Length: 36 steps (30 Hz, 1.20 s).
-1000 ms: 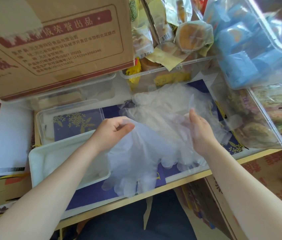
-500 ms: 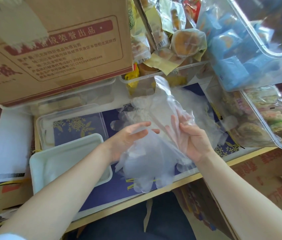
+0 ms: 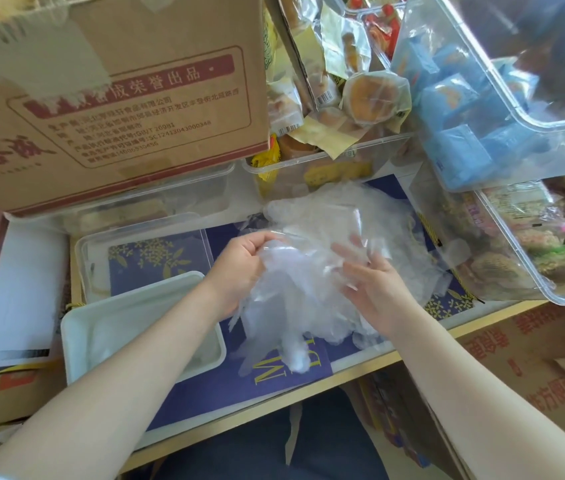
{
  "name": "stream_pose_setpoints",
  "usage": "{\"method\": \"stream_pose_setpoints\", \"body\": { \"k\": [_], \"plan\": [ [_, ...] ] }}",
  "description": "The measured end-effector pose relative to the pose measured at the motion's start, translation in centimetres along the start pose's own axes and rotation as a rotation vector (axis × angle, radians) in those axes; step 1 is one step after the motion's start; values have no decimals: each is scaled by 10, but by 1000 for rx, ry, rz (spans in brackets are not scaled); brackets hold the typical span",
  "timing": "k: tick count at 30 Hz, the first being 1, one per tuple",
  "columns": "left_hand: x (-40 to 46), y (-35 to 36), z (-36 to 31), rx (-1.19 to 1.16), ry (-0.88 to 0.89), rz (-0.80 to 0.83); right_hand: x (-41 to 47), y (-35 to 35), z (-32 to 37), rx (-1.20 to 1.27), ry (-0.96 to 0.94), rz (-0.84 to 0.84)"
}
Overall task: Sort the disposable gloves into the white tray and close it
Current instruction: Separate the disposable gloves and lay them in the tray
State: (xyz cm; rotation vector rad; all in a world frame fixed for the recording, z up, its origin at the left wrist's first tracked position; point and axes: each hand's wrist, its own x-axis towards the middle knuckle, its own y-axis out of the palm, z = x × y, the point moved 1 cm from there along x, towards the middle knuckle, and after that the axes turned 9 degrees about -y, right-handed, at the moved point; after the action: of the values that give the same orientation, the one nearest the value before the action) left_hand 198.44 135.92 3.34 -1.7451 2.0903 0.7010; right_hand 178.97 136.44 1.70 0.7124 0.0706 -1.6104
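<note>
Thin clear plastic, a loose bunch of disposable gloves (image 3: pixel 294 292), hangs between both hands at the middle of the view, above the blue-covered surface (image 3: pixel 267 379). The left hand (image 3: pixel 239 268) has its grip curled round the top of the bunch; the right hand (image 3: pixel 374 289) supports it with spread, nearly straight fingers. The white tray (image 3: pixel 80 337) sits at 8 o'clock from the bunch, just beside it, its clear lid (image 3: pixel 101 237) at 10 o'clock.

To do this well, I judge, gather the dangling fingers of the gloves into one flat stack before carrying them over, so nothing overhangs the rim and blocks the lid.

How many gloves are held cannot be told; the layers blur together. More film lies behind at 12 o'clock. The left forearm covers part of the tray.
</note>
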Motion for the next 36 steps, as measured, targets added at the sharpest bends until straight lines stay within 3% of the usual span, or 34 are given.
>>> {"method": "stream_pose_setpoints", "body": {
  "k": [2, 4, 5, 7, 10, 13, 16, 18, 21, 24, 27, 31, 34, 36],
  "plan": [
    [-4, -10, -6, 129, 75, -49, -2, -6, 1, -324, 1, -174],
    [-8, -18, -14, 282, 116, -46, -3, -5, 10, -676, -156, -238],
    [-10, -22, -18, 378, 133, -30, -3, 0, 16, -799, -310, -170],
    [-13, -28, -22, 561, 151, -1, -3, 20, 36, -903, -597, 134],
    [-19, -31, -31, 825, 207, 31, -4, 51, 54, -1090, -766, 634],
    [-27, -30, -41, 889, 251, 82, 4, 65, 55, -1356, -798, 794],
    [-32, -33, -47, 830, 197, 19, 6, 67, 56, -1338, -784, 829],
    [-31, -37, -45, 730, 192, -96, 6, 64, 61, -1242, -714, 754],
    [-20, -50, -36, 627, 122, -377, 12, 54, 68, -1083, -584, 459],
    [-11, -68, -33, 828, -38, -554, 18, 35, 70, -806, -381, 197],
    [-9, -74, -39, 973, -246, -549, 19, 15, 71, -443, -181, 93],
    [-1, -78, -38, 827, -381, -508, 20, -6, 68, -219, -58, -14],
    [4, -72, -44, 650, -341, -402, 11, -8, 70, -228, -213, -94],
    [2, -61, -49, 571, -285, -362, -3, 1, 78, -446, -445, -136]
  ]
}}
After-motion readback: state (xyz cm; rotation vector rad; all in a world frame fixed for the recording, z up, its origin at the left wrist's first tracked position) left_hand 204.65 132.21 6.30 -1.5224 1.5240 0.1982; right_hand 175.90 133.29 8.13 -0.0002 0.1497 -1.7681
